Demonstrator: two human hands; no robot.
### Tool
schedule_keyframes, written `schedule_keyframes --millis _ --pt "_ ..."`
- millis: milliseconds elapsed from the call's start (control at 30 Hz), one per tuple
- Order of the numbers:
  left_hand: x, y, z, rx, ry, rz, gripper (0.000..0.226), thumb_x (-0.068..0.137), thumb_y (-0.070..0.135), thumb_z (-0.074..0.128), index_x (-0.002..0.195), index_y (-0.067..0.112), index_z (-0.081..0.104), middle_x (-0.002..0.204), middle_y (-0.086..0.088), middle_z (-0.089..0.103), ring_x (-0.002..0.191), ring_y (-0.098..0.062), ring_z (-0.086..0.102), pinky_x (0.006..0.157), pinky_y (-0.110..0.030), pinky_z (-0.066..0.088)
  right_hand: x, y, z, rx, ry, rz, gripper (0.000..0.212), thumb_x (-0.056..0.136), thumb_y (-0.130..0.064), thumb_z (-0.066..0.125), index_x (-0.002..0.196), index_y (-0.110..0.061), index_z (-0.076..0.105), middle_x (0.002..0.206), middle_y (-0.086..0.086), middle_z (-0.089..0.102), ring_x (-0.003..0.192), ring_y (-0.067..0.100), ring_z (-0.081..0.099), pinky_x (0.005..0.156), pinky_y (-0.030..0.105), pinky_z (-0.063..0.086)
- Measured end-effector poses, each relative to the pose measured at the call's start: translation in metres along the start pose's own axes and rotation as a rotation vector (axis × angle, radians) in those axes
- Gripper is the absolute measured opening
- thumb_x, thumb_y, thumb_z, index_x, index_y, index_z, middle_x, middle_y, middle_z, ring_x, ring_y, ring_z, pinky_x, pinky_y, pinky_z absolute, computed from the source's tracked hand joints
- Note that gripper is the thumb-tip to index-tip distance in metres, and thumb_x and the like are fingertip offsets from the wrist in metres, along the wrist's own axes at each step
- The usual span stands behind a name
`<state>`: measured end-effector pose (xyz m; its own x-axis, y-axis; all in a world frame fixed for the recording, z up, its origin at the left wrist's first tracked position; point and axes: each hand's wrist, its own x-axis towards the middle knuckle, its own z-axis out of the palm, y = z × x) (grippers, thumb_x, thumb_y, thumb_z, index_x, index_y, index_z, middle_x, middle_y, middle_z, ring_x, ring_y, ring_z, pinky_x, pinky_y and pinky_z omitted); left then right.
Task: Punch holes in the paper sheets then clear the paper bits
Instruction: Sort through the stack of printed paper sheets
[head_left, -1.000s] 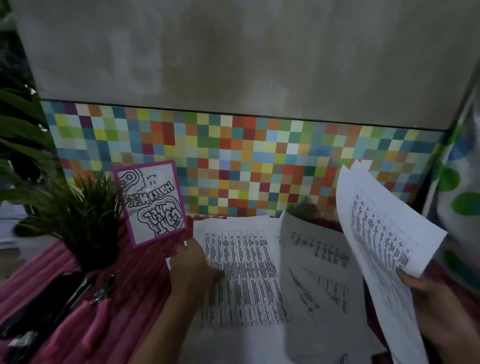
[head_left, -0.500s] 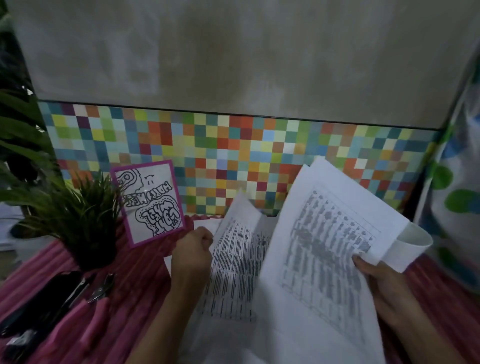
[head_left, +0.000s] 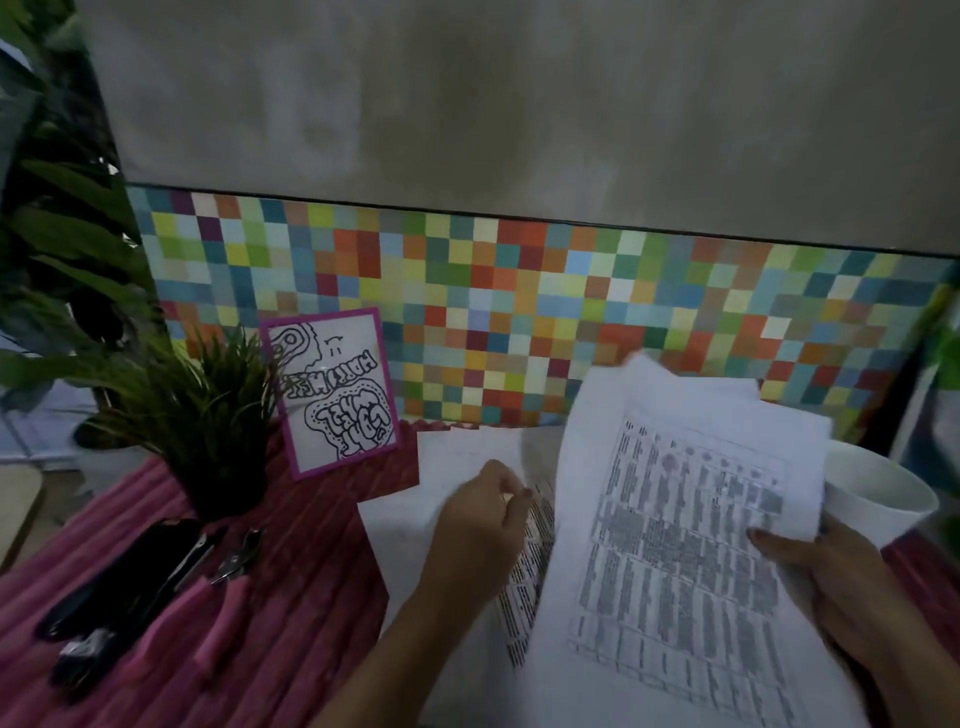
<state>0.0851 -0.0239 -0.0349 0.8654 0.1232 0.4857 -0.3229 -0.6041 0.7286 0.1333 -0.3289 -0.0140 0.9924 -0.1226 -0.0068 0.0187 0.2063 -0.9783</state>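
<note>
Swung leftward since a second ago, the printed sheets (head_left: 675, 545) sit at four o'clock, gripped by the right hand (head_left: 841, 587). The left hand (head_left: 483, 530) curls over the bench stack (head_left: 410, 519); blur hides any pinch. Gathering step; next, square the edges and fetch the pink-handled punch (head_left: 228, 582) at eight o'clock.

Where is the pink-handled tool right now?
In the head view, the pink-handled tool lies at the left on the pink cloth, in front of the small potted plant, between a black case and the paper sheets.

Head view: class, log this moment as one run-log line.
left hand pinches lower sheet | right hand holds printed sheets, raised | pink-handled tool lies untouched on pink cloth
</note>
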Motion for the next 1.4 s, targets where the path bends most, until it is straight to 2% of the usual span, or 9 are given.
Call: schedule_keyframes --millis 167,400,667,833,933,1033,1167,1300,1400 --pt "-0.004 -0.010 -0.016 0.605 -0.121 -0.344 0.082 0.069 0.068 0.071 0.118 0.009 0.041 0.118 -0.006 0.050 0.110 -0.024 0.048 0.089 -0.031 0.042 -0.003 -0.004 -0.019 -0.036 -0.066 0.087 0.059 0.080 0.027 0.049 0.129 -0.006 0.053 0.114 0.010 0.065 0.101 0.022 0.061 0.065 0.019 0.057" --pt "0.013 -0.022 -0.031 0.288 -0.046 -0.522 0.060 0.069 0.027 0.087 0.111 0.005 0.049 0.112 -0.011 0.060 0.106 -0.029 0.059 0.086 -0.033 0.048 -0.009 -0.003 -0.006 -0.170 -0.067 0.156 0.057 0.070 0.018 0.064 0.124 0.001 0.058 0.108 0.011 0.070 0.099 0.027 0.064 0.084 0.034 0.050" --pt "0.016 -0.034 -0.029 0.131 0.095 -0.308 0.019 0.087 0.015 0.066 0.105 0.011 0.063 0.096 -0.005 0.069 0.091 -0.024 0.065 0.079 -0.038 0.054 -0.013 0.004 0.022 -0.067 -0.072 0.037 0.028 0.086 0.014 0.056 0.112 0.005 0.059 0.098 0.002 0.067 0.078 0.006 0.067 0.088 0.028 0.043" --pt "0.019 -0.029 -0.032 0.228 0.210 -0.056 0.022 0.101 0.014 0.048 0.102 0.008 0.069 0.069 -0.004 0.066 0.054 -0.013 0.056 0.047 -0.012 0.034 -0.012 0.007 0.028 0.017 -0.047 0.054 0.030 0.090 0.017 0.049 0.070 -0.005 0.055 0.048 -0.004 0.060 0.042 0.000 0.057 0.057 0.011 0.051" --pt "0.021 -0.019 -0.035 0.107 0.273 0.025 0.022 0.099 0.004 0.053 0.109 0.008 0.072 0.077 0.002 0.069 0.057 0.004 0.058 0.053 -0.002 0.038 -0.011 0.011 0.032 0.092 -0.003 0.031 0.011 0.083 0.009 0.058 0.074 0.008 0.052 0.109 0.037 0.062 0.092 0.025 0.067 0.099 0.029 0.047" --pt "0.020 -0.007 -0.034 -0.167 0.292 0.037 0.016 0.097 0.007 0.059 0.104 0.008 0.074 0.074 0.011 0.070 0.070 0.008 0.064 0.063 -0.004 0.042 -0.013 0.012 0.032 0.096 -0.071 0.000 0.065 0.066 -0.023 0.082 0.076 0.026 0.041 0.120 0.057 0.032 0.106 0.051 0.054 0.104 0.037 0.043" --pt "0.017 0.013 -0.023 -0.602 0.263 -0.112 0.015 0.096 0.008 0.060 0.105 0.009 0.072 0.096 0.003 0.077 0.096 -0.010 0.072 0.078 -0.017 0.053 -0.006 0.018 0.036 0.069 -0.133 -0.038 0.024 0.077 -0.010 0.074 0.077 0.001 0.052 0.063 0.000 0.061 0.071 0.018 0.054 0.065 0.019 0.051" --pt "0.009 0.018 -0.005 -0.663 0.076 -0.166 0.028 0.096 0.031 0.060 0.101 0.005 0.068 0.091 -0.016 0.073 0.087 -0.038 0.070 0.076 -0.050 0.058 -0.009 0.022 0.042 0.028 -0.108 -0.101 0.033 0.082 0.019 0.054 0.107 -0.001 0.062 0.093 -0.001 0.075 0.087 0.015 0.070 0.073 0.020 0.056" --pt "0.013 0.007 -0.007 -0.393 0.013 -0.114 0.035 0.097 0.036 0.054 0.079 0.006 0.056 0.068 -0.003 0.061 0.061 -0.022 0.058 0.060 -0.040 0.051 -0.007 0.009 0.027 0.005 -0.001 -0.116 0.041 0.082 0.016 0.059 0.114 -0.009 0.063 0.098 -0.004 0.075 0.091 0.013 0.070 0.071 0.020 0.058"
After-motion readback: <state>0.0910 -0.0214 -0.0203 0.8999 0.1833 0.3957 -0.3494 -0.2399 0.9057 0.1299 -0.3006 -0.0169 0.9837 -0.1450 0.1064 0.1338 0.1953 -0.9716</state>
